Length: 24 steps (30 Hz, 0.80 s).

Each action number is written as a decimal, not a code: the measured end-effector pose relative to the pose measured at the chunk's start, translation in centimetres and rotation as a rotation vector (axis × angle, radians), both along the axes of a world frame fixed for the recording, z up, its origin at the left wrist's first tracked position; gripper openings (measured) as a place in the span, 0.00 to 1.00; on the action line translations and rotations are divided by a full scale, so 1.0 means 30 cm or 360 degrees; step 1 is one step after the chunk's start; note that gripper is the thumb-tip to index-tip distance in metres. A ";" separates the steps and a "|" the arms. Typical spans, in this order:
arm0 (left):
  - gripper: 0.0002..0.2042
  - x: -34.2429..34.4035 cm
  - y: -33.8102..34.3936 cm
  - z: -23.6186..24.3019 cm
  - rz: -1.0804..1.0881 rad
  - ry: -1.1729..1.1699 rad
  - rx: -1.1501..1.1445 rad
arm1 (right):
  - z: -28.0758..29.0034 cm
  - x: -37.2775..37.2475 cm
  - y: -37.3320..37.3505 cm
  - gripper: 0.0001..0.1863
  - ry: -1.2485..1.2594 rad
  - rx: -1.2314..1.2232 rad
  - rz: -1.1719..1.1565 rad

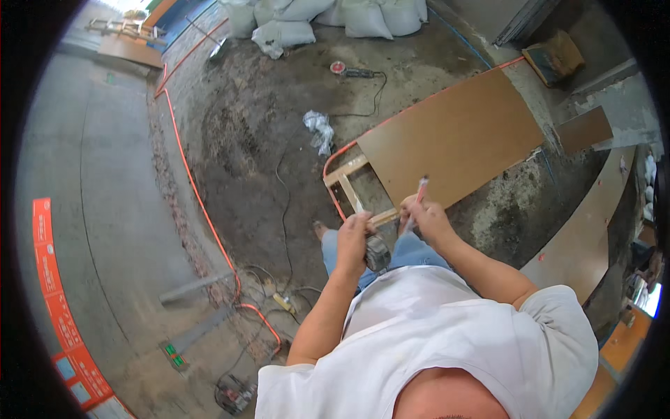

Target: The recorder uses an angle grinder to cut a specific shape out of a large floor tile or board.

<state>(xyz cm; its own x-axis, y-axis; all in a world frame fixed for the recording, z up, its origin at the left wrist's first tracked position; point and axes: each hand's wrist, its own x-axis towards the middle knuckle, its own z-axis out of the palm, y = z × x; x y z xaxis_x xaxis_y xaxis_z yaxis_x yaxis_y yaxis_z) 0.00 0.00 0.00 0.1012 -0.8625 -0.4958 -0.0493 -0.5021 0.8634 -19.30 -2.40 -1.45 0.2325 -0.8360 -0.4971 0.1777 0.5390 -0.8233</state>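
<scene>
My left hand [353, 237] is closed on a slim, light-coloured item [359, 207], with a dark tool [378, 255], possibly a tape measure, just below it at my waist. My right hand [427, 218] grips a thin red-and-white stick [422, 187], like a marker or pencil. Below both hands, on the floor, a brown board [450, 136] lies over a wooden frame [349, 167], whose open end shows beside an orange pipe [333, 159].
Crumpled plastic [317, 131], a corded grinder [354, 72] and white sacks [380, 15] lie beyond. Orange pipe [187, 157] runs at left, red printed sheeting [52, 286] beside it. Cables [286, 209] cross the floor. More boards [569, 237] lie at right.
</scene>
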 end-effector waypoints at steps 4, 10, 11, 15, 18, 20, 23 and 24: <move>0.09 0.115 -0.065 -0.141 0.0828 0.1077 0.0641 | 0.042 0.113 -0.034 0.20 0.0518 -0.0396 0.0359; 0.11 0.421 -0.308 -0.341 0.0794 0.1260 0.0869 | -0.006 0.553 -0.299 0.27 0.1027 -0.0375 0.0812; 0.11 0.484 -0.353 -0.310 0.0749 0.1252 0.0825 | -0.025 0.623 -0.349 0.27 0.0971 -0.0208 0.0747; 0.11 0.733 -0.525 -0.202 0.0496 0.1361 0.0522 | -0.031 0.860 -0.571 0.19 0.0543 0.0307 0.0425; 0.13 0.899 -0.649 -0.128 0.0247 0.1367 0.0664 | -0.008 0.994 -0.693 0.15 0.0498 0.0275 0.0161; 0.14 0.963 -0.728 -0.108 0.0160 0.1384 0.0790 | -0.030 1.039 -0.769 0.23 0.0522 0.0238 0.0060; 0.16 0.993 -0.849 -0.094 0.0107 0.1488 0.0912 | -0.087 1.085 -0.840 0.25 0.0688 0.0034 -0.0005; 0.16 1.002 -0.888 -0.099 0.0070 0.1453 0.0897 | -0.085 1.091 -0.871 0.27 0.0725 0.0017 0.0046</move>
<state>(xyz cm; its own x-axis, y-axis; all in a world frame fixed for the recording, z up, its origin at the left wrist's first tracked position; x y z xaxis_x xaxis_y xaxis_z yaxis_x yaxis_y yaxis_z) 30.06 -26.65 -2.96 -0.4836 -0.4903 -0.7251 0.5250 -0.8253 0.2079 13.44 -28.52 -4.00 0.0112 -0.8267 -0.5625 -0.2164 0.5473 -0.8085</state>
